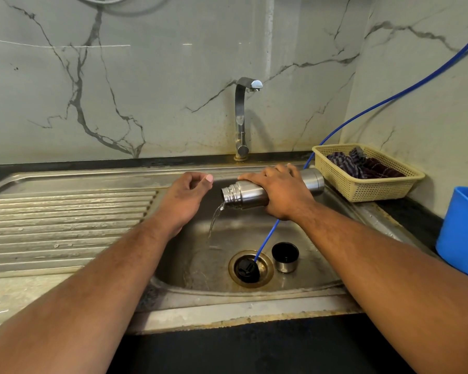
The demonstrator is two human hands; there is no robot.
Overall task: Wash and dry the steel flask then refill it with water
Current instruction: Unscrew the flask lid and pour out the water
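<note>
Over the sink [308, 238], the right hand [281, 191] grips the tipped steel flask [247, 196], water [214, 220] pouring out left of that grip, near the loosely curled, empty left hand [188, 195].

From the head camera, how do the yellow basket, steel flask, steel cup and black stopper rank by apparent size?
1. yellow plastic mesh basket
2. cylindrical steel flask, partly under the right hand
3. small black-lined steel cup and round black stopper on the drain: alike, so unranked
</note>
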